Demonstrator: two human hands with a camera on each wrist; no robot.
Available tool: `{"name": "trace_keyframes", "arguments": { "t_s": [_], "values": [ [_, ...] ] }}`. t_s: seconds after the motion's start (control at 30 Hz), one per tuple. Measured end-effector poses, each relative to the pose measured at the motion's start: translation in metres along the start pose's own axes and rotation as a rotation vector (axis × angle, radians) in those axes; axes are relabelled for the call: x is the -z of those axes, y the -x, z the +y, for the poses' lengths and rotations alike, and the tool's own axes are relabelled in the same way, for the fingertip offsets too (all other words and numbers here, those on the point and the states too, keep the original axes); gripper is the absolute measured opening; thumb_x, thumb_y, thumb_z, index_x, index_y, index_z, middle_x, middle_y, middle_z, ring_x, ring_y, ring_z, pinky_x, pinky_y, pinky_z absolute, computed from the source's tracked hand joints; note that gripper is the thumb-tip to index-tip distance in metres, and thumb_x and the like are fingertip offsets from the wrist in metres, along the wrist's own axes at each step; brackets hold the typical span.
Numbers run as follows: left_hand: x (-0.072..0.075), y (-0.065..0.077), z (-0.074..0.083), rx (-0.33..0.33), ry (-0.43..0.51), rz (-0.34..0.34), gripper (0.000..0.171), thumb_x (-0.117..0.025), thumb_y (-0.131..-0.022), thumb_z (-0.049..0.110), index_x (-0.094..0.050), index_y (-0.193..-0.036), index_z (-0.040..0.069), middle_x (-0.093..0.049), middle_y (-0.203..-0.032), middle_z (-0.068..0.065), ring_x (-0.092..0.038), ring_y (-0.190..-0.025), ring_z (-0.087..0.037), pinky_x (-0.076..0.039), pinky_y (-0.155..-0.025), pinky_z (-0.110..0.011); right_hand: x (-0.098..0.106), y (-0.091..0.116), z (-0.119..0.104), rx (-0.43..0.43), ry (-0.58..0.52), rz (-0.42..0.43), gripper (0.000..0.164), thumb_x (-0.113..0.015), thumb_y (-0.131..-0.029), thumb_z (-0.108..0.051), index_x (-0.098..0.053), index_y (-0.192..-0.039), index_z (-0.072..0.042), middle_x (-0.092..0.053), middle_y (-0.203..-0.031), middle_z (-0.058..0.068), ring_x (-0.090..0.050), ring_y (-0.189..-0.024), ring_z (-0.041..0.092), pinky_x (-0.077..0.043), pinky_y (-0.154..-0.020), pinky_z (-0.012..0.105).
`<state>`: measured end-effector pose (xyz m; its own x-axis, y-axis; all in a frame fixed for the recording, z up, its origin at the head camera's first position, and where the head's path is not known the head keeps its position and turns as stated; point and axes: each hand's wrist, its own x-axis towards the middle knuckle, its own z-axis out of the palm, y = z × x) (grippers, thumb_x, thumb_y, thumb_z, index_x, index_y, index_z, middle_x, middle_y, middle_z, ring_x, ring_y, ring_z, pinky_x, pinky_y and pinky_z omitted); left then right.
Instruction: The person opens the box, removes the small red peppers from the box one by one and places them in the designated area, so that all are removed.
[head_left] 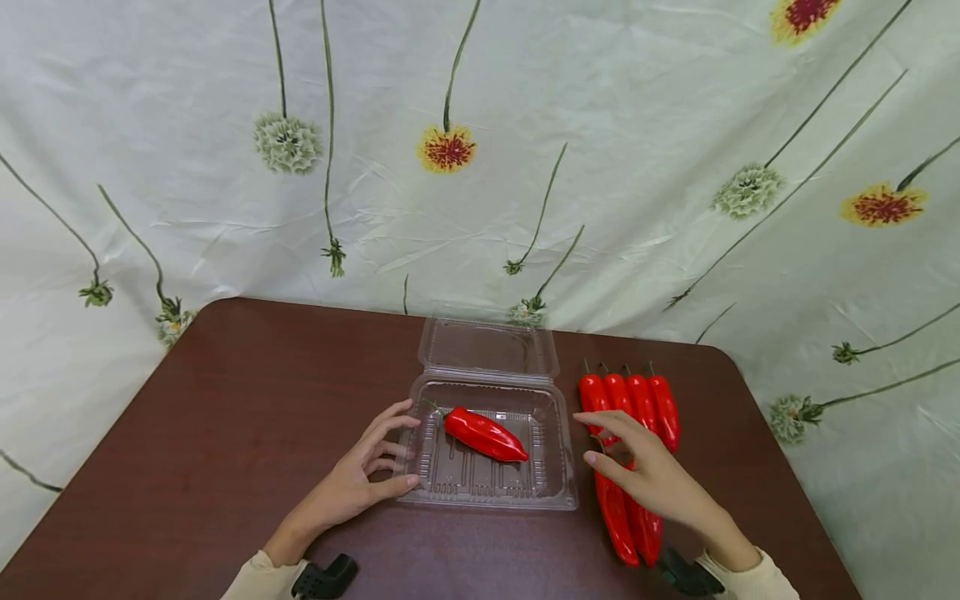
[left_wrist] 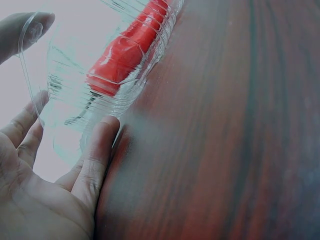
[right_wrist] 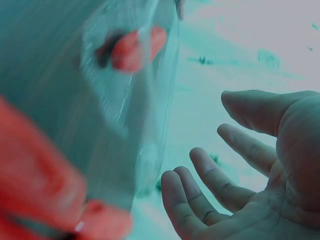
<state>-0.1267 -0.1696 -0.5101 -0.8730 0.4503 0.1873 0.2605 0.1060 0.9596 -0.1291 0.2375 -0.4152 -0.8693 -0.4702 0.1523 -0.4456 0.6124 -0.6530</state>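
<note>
A clear plastic clamshell box (head_left: 480, 501) sits on the table with its lid (head_left: 487, 346) folded back. One glossy red pepper (head_left: 483, 433) with a thin stem lies slantwise inside. My left hand (head_left: 358, 473) is at the box's left side, fingers spread and fingertips touching the rim; the left wrist view shows the digits around that edge. Over the peppers on the right hovers my right hand (head_left: 651, 467), fingers loosely bent and nothing in its grasp. Beyond it several red peppers (head_left: 664, 412) lie side by side; more red peppers (head_left: 615, 517) lie nearer, partly hidden by this hand.
A dark reddish-brown wooden table (head_left: 247, 417) carries everything. Behind and around it hangs a white cloth (head_left: 390, 208) printed with flowers. The lid reaches toward the table's far edge. Dark straps sit at both wrists.
</note>
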Motion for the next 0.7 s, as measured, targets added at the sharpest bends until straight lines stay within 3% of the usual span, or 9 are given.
{"name": "trace_keyframes", "arguments": {
  "t_s": [0.17, 0.37, 0.6, 0.7],
  "values": [
    [0.0, 0.001, 0.0, -0.009, 0.002, 0.003, 0.066, -0.072, -0.092, 0.009, -0.038, -0.149, 0.006, -0.01, -0.166, -0.006, -0.059, -0.112, -0.026, -0.052, -0.089, -0.027, -0.008, -0.028, -0.017, 0.073, -0.013, -0.091, 0.047, -0.071, -0.094, -0.018, -0.057, -0.139, -0.019, -0.059, -0.133, 0.002, -0.059, -0.11, 0.026, -0.054, -0.09, 0.038],
    [-0.001, 0.0, 0.001, -0.008, -0.002, -0.004, 0.066, -0.072, -0.092, 0.009, -0.038, -0.149, 0.006, -0.011, -0.166, -0.005, -0.059, -0.112, -0.028, -0.052, -0.089, -0.028, -0.013, -0.055, -0.035, 0.147, 0.032, -0.189, 0.047, -0.072, -0.093, -0.015, -0.059, -0.138, -0.017, -0.059, -0.136, -0.002, -0.054, -0.128, 0.02, -0.05, -0.101, 0.047],
    [-0.001, 0.001, 0.002, 0.015, -0.008, -0.001, 0.067, -0.072, -0.093, 0.011, -0.036, -0.151, 0.009, -0.01, -0.166, -0.004, -0.059, -0.113, -0.026, -0.052, -0.09, -0.028, -0.025, -0.094, -0.048, 0.246, 0.077, -0.394, 0.041, -0.068, -0.096, -0.017, -0.061, -0.137, -0.012, -0.058, -0.141, 0.007, -0.053, -0.132, 0.025, -0.045, -0.107, 0.048],
    [-0.001, 0.001, 0.001, 0.013, -0.008, 0.003, 0.068, -0.072, -0.093, 0.01, -0.036, -0.15, 0.008, -0.01, -0.166, -0.004, -0.059, -0.112, -0.025, -0.052, -0.09, -0.027, -0.031, -0.109, -0.051, 0.237, 0.108, -0.463, 0.038, -0.066, -0.097, -0.014, -0.063, -0.135, -0.013, -0.056, -0.143, 0.011, -0.051, -0.134, 0.028, -0.044, -0.108, 0.049]
  ]
}}
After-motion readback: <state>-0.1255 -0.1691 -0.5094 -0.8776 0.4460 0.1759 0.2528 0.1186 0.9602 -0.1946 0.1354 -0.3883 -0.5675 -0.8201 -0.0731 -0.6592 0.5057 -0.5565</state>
